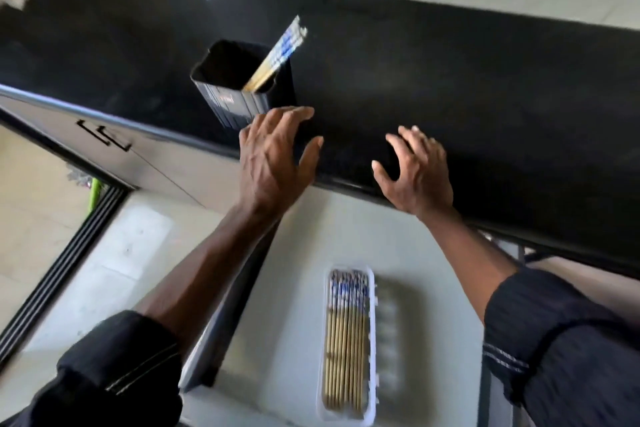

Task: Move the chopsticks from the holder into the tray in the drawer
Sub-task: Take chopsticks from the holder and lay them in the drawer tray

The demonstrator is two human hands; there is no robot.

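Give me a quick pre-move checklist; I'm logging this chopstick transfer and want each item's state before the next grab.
1. Chopsticks left in holder: a few chopsticks lean in its right corner - ok.
2. Left hand empty, open, beside the holder - ok.
3. Right hand empty, open over the counter - ok.
4. Drawer open, tray reachable - ok.
5. Tray chopsticks lying parallel - ok.
6. Room left in that tray slot - cannot tell.

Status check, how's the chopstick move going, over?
Left hand and right hand open, empty. A few chopsticks left in holder; tray part loaded. Nothing blocking.
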